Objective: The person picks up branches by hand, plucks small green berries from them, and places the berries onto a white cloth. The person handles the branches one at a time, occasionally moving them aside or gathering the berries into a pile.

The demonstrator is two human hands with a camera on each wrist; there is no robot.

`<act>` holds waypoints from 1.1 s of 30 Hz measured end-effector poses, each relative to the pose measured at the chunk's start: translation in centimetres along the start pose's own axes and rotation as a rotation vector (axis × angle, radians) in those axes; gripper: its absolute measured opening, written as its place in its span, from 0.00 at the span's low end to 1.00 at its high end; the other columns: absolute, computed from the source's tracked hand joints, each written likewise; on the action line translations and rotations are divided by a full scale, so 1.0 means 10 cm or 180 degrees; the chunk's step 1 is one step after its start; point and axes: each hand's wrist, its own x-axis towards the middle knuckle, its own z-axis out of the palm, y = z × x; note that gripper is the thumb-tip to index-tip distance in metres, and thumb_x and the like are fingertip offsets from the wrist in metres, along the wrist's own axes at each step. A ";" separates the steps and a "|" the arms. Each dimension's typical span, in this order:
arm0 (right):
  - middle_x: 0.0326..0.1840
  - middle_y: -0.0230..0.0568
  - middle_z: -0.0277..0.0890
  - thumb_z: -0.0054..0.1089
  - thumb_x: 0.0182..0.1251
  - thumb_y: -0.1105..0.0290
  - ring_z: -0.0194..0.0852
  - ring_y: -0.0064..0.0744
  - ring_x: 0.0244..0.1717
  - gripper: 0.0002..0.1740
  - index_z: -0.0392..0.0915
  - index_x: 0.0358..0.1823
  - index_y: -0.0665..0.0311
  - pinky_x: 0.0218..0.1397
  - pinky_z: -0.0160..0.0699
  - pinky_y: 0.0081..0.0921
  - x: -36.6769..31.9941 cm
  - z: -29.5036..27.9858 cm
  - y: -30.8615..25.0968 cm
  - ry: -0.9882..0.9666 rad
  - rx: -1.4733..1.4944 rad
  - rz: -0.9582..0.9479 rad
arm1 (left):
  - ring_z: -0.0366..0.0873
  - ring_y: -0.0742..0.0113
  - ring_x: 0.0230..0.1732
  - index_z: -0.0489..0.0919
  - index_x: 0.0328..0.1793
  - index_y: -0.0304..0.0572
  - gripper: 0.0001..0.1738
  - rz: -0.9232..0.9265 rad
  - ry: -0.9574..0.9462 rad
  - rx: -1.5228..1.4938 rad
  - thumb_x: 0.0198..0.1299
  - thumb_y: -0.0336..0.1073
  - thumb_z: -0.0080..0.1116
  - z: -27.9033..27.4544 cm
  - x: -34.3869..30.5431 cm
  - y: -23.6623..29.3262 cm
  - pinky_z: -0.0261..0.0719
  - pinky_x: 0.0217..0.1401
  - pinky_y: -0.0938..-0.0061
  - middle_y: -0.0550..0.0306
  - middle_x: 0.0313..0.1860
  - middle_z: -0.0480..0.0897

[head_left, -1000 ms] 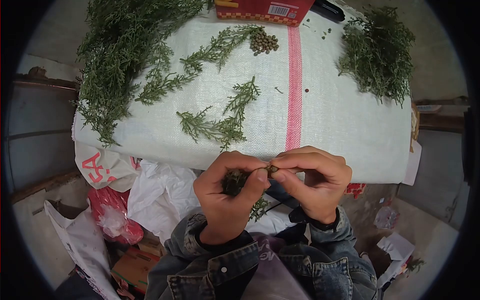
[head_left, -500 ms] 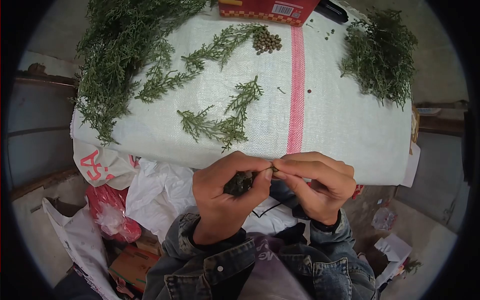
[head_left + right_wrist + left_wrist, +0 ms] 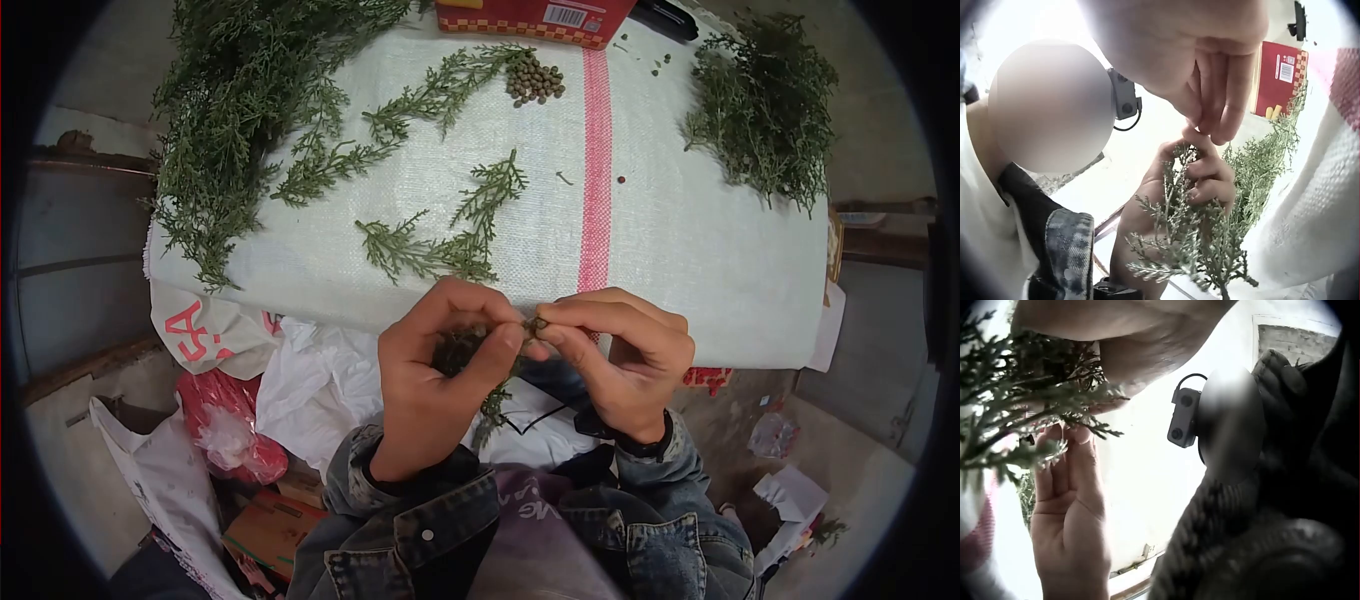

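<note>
My left hand (image 3: 420,390) grips a green conifer sprig (image 3: 1175,225), its feathery ends hanging below the fingers. Thumb and forefinger of my right hand (image 3: 630,355) pinch a small round brownish cone (image 3: 537,325) right at the left fingertips. The two hands meet just over the near edge of a white woven sack (image 3: 540,220). Beyond them on the sack lie a loose sprig (image 3: 440,250) and a small pile of round brown cones (image 3: 535,82).
A large heap of conifer branches (image 3: 240,120) covers the left of the sack, and a smaller bunch (image 3: 765,110) lies at the right. At the back stand a red box (image 3: 530,20) and a black object (image 3: 663,20). White plastic bags (image 3: 320,390) hang below the near edge.
The fingertips of both hands have shifted slightly, the left hand a little to the left. More of the small cone shows between them than half a second ago.
</note>
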 end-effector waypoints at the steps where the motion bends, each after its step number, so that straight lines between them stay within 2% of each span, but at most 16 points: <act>1: 0.36 0.50 0.85 0.70 0.56 0.86 0.85 0.29 0.33 0.10 0.85 0.40 0.75 0.37 0.81 0.18 -0.01 -0.01 0.00 -0.0002 -0.0007 0.0000 | 0.83 0.75 0.36 0.77 0.46 0.30 0.05 0.0001 -0.0001 -0.0007 0.65 0.22 0.59 0.01 0.00 0.00 0.79 0.43 0.81 0.55 0.34 0.85; 9: 0.36 0.49 0.85 0.71 0.55 0.85 0.83 0.27 0.33 0.10 0.85 0.40 0.74 0.36 0.81 0.18 -0.05 0.05 0.04 0.0086 0.0003 -0.0054 | 0.81 0.77 0.35 0.76 0.44 0.32 0.05 0.0075 -0.0101 0.0192 0.63 0.19 0.58 -0.02 -0.01 -0.01 0.76 0.39 0.84 0.57 0.34 0.84; 13: 0.37 0.49 0.86 0.69 0.58 0.85 0.87 0.30 0.37 0.11 0.85 0.44 0.74 0.38 0.85 0.21 -0.03 0.07 0.02 -0.0160 -0.0085 -0.0067 | 0.81 0.77 0.34 0.76 0.43 0.32 0.05 0.0132 -0.0039 0.0365 0.63 0.19 0.58 -0.07 -0.01 -0.03 0.76 0.37 0.83 0.58 0.33 0.83; 17: 0.36 0.49 0.86 0.71 0.56 0.85 0.85 0.28 0.36 0.09 0.86 0.40 0.74 0.36 0.81 0.19 0.00 0.09 0.03 -0.0148 -0.0190 -0.0191 | 0.79 0.78 0.32 0.76 0.43 0.32 0.05 0.0001 0.0111 0.0453 0.63 0.20 0.58 -0.07 -0.04 0.05 0.75 0.37 0.84 0.60 0.31 0.81; 20: 0.39 0.51 0.86 0.69 0.58 0.83 0.87 0.30 0.37 0.11 0.85 0.44 0.73 0.35 0.81 0.19 0.15 -0.02 -0.03 -0.0903 -0.0109 -0.0397 | 0.74 0.78 0.25 0.74 0.41 0.35 0.03 -0.0307 0.0117 0.0153 0.64 0.23 0.56 -0.11 -0.07 0.16 0.69 0.29 0.85 0.61 0.27 0.78; 21: 0.39 0.51 0.86 0.69 0.58 0.83 0.87 0.30 0.37 0.11 0.85 0.44 0.73 0.35 0.81 0.19 0.20 -0.02 -0.02 -0.0901 -0.0120 -0.0391 | 0.74 0.78 0.25 0.74 0.41 0.35 0.03 -0.0312 0.0110 0.0143 0.64 0.23 0.56 -0.16 -0.08 0.15 0.69 0.29 0.85 0.61 0.27 0.78; 24: 0.47 0.49 0.85 0.66 0.57 0.83 0.88 0.32 0.35 0.19 0.83 0.52 0.68 0.33 0.83 0.21 0.37 0.07 0.02 -0.0618 0.0133 -0.0068 | 0.65 0.83 0.22 0.79 0.47 0.35 0.08 0.0013 0.0621 -0.0952 0.62 0.23 0.58 -0.38 -0.08 0.13 0.60 0.26 0.85 0.68 0.24 0.72; 25: 0.47 0.49 0.85 0.66 0.57 0.83 0.88 0.32 0.35 0.19 0.83 0.52 0.68 0.33 0.83 0.21 0.43 0.10 0.00 -0.0625 0.0147 -0.0080 | 0.65 0.83 0.22 0.79 0.47 0.35 0.08 0.0028 0.0630 -0.0941 0.62 0.23 0.58 -0.40 -0.07 0.17 0.60 0.26 0.85 0.68 0.24 0.72; 28: 0.54 0.43 0.83 0.62 0.54 0.82 0.87 0.36 0.33 0.27 0.80 0.60 0.62 0.32 0.83 0.25 0.55 0.17 -0.10 -0.0622 -0.2714 -0.1025 | 0.62 0.85 0.23 0.82 0.59 0.39 0.19 0.0047 0.0843 0.1788 0.61 0.26 0.64 -0.40 0.00 0.32 0.59 0.27 0.84 0.72 0.20 0.67; 29: 0.54 0.43 0.83 0.62 0.54 0.82 0.87 0.36 0.33 0.27 0.80 0.60 0.62 0.32 0.83 0.25 0.56 0.19 -0.11 -0.0614 -0.2724 -0.1035 | 0.62 0.85 0.23 0.82 0.59 0.39 0.19 0.0061 0.0837 0.1782 0.61 0.26 0.64 -0.41 0.02 0.29 0.59 0.27 0.84 0.72 0.20 0.67; 32: 0.52 0.37 0.82 0.59 0.53 0.80 0.84 0.36 0.31 0.27 0.80 0.58 0.57 0.30 0.82 0.28 0.50 0.26 -0.11 -0.1370 -0.3291 -0.0558 | 0.54 0.86 0.24 0.78 0.69 0.45 0.28 -0.0073 0.0568 0.2050 0.61 0.25 0.61 -0.44 0.06 0.09 0.51 0.26 0.83 0.75 0.22 0.60; 33: 0.52 0.37 0.82 0.59 0.53 0.80 0.84 0.36 0.31 0.27 0.80 0.58 0.57 0.30 0.82 0.28 0.49 0.25 -0.10 -0.1347 -0.3301 -0.0554 | 0.54 0.86 0.24 0.78 0.69 0.45 0.28 -0.0061 0.0547 0.2054 0.61 0.25 0.61 -0.45 0.07 0.06 0.51 0.26 0.83 0.75 0.22 0.60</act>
